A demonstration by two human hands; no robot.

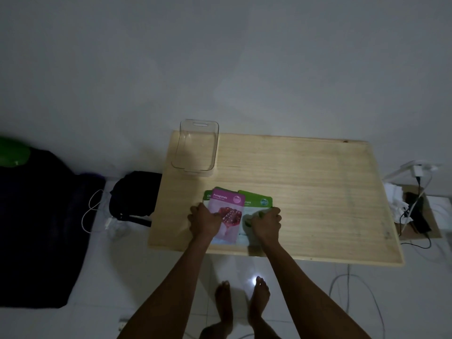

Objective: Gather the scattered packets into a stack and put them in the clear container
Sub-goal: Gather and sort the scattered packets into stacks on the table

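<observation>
Your fingers (pixel 195 211) curl down onto a cluster of flat packets near the front edge of the pale wooden tabletop (pixel 305 179), both hands pressing from either side. Your left hand (pixel 204 220) rests clenched over the left edge of the purple rectangular packet labelled "Pomegranate" (pixel 228 209), which lies on top of the pile; whether the fingers actually grip it or only press on it cannot be told. Your right hand (pixel 266 222) is curled over the green-and-white packet (pixel 254 204) that juts out to the right from beneath the purple one, and its grip is likewise unclear. A second green packet (pixel 208 195) peeks out at the upper left, mostly hidden under the purple packet and your left hand. The three overlap loosely, fanned, not squared. The clear plastic container with a cut-out handle (pixel 195 148) stands empty at the far left corner of the tabletop, well apart from the packets. A black bag (pixel 134 194) sits on the white tiled floor (pixel 122 277) to the left, beside a white cable (pixel 90 214). Your bare feet (pixel 242 302) show below the table's front edge.
</observation>
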